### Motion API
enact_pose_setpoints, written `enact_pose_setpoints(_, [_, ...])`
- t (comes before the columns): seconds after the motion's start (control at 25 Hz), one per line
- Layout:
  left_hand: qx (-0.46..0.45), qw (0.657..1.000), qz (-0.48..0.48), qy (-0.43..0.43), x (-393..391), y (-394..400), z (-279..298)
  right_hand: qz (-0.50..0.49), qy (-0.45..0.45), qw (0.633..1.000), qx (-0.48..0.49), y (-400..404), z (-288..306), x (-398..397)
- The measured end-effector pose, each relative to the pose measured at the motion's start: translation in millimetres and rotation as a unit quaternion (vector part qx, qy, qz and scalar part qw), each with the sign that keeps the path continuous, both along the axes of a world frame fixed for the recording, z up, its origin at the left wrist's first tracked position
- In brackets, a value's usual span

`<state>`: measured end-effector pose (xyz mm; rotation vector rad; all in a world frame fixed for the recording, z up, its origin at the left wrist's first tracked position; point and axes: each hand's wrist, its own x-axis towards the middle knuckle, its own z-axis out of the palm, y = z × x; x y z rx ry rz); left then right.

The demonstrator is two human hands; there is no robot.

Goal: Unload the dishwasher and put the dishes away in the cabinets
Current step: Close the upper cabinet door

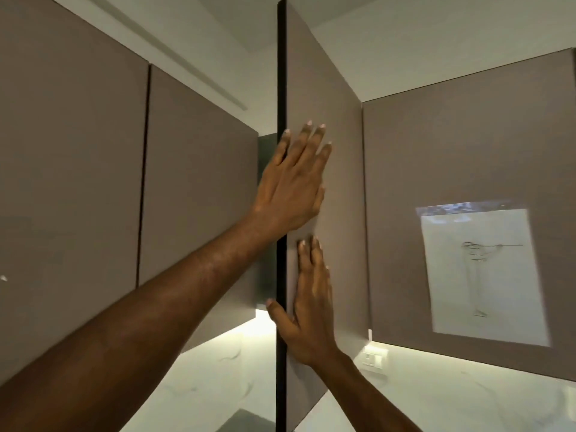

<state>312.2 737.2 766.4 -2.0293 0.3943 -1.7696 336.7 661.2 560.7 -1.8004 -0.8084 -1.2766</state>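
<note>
Head view, looking up at the wall cabinets.

Cabinet door [324,98]: flat taupe matt panel with a dark front edge, standing open and seen nearly edge-on at centre frame. Both hands lie on its outer face.

Left hand [291,185]: upper of the two, arm reaching in from the lower left; fingers straight and spread, palm flat against the panel, forefinger lying along the dark edge. It holds nothing.

Right hand [307,304]: directly below the left, fingers straight and together, flat on the panel; thumb spread across the dark edge. It holds nothing.

Closed cabinet doors [199,182]: same taupe finish, left of the open door, with narrow dark gaps between panels.

Right cabinet door [467,157]: closed, same finish, carrying a sheet of paper [480,275] taped along its top, bearing a faint line sketch; no legible writing.

Wall switch [373,358]: white plate beneath the right cabinets, on a pale marbled backsplash [218,369] lit from under the cabinets.
</note>
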Motion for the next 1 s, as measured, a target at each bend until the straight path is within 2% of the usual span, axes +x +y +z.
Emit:
enact_pose_setpoints(0.16, [-0.067,0.997,0.029,0.018,64,78,-20,-0.113,-0.012,0.989,-0.099,57,-2,55])
enact_pose_setpoints(0.36, [-0.169,0.984,-0.041,0.045,180,142,-55,-0.164,-0.010,0.967,-0.193,96,2,147])
enact_pose_setpoints(0.48, [-0.224,0.967,-0.108,0.061,249,142,-69,-0.208,-0.042,0.945,-0.247,92,-3,220])
enact_pose_setpoints(0.6, [-0.261,0.948,-0.160,0.086,318,138,-81,-0.254,-0.029,0.929,-0.268,89,-10,280])
enact_pose_setpoints(0.72, [-0.274,0.921,-0.231,0.149,383,126,-103,-0.313,0.009,0.909,-0.276,72,-24,324])
enact_pose_setpoints(0.8, [-0.277,0.911,-0.257,0.166,418,112,-121,-0.345,0.000,0.893,-0.290,50,-33,347])
enact_pose_setpoints(0.92, [-0.292,0.896,-0.312,0.124,456,101,-139,-0.370,-0.054,0.872,-0.317,31,-46,374])
enact_pose_setpoints(1.0, [-0.285,0.891,-0.340,0.099,469,102,-143,-0.370,-0.066,0.875,-0.305,32,-49,379])
